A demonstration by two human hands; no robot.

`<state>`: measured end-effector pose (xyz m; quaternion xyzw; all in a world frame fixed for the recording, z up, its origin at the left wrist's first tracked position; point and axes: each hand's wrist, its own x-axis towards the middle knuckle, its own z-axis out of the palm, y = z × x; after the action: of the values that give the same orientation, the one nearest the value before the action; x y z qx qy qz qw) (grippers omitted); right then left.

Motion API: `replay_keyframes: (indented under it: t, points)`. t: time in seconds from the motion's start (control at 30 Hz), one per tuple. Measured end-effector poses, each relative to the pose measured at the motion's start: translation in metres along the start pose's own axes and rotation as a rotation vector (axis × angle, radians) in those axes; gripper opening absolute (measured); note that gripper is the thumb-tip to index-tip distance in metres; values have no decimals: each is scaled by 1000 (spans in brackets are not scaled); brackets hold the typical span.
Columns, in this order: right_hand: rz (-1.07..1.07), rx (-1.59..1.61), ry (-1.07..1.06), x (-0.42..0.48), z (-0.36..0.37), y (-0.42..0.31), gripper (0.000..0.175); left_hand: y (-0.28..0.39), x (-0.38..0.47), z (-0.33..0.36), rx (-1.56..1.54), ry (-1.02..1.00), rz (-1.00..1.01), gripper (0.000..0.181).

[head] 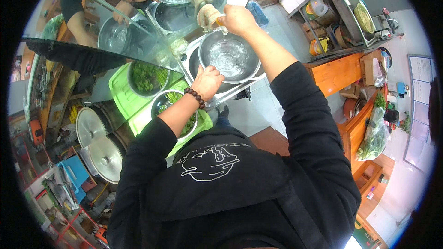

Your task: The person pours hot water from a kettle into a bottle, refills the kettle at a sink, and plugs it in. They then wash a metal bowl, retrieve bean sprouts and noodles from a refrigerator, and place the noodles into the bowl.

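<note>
A round metal basin [229, 57] with clear water in it sits over a stainless steel sink [193, 63]. My left hand [207, 82], with a dark bead bracelet at the wrist, rests on the basin's near left rim. Above the far rim, my right hand [238, 20] is closed on a small orange thing, perhaps a tap handle, beside a cloth [207, 16] wrapped around what looks like the tap. Left of the sink, a metal bowl of leafy greens [189, 124] stands on a light green plastic lid [138, 124], partly under my left forearm.
A glass or mirror panel [138, 24] at the upper left reflects the hands and basins. Two large lidded pots [106, 159] stand at the left. A wooden counter [361, 138] with bagged greens [375, 135] is at the right; a metal sink stand [346, 10] is at the upper right.
</note>
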<state>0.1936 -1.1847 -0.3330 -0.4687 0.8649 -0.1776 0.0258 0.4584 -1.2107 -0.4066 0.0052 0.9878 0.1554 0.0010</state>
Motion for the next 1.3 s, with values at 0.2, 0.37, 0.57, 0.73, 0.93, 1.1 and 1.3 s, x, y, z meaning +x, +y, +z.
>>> replay_keyframes:
  t: [0.2,0.37,0.57,0.73,0.93,1.1,1.3]
  points:
    - [673,574,155,-49,26,119,33,15,-1,-42,-62,-107,33,14]
    - [966,88,11,-159,76,206,37,25,7,-62,-397,-52,-25,21]
    - [1327,1053,-223,-218,108,202,24,42,23,-75,-783,-97,-185,24]
    - [1215,1120,-226,-218,92,162,13,37,24,-58,-945,-166,-352,23]
    - [1201,909,-222,-213,100,149,22,33,26,-43,-1098,-166,-405,22]
    - [1124,1123,-39,-216,124,159,20,27,28,-37,-1246,-35,-435,30]
    - [893,1262,-13,-205,86,130,14,11,12,-33,-1598,-5,-633,23]
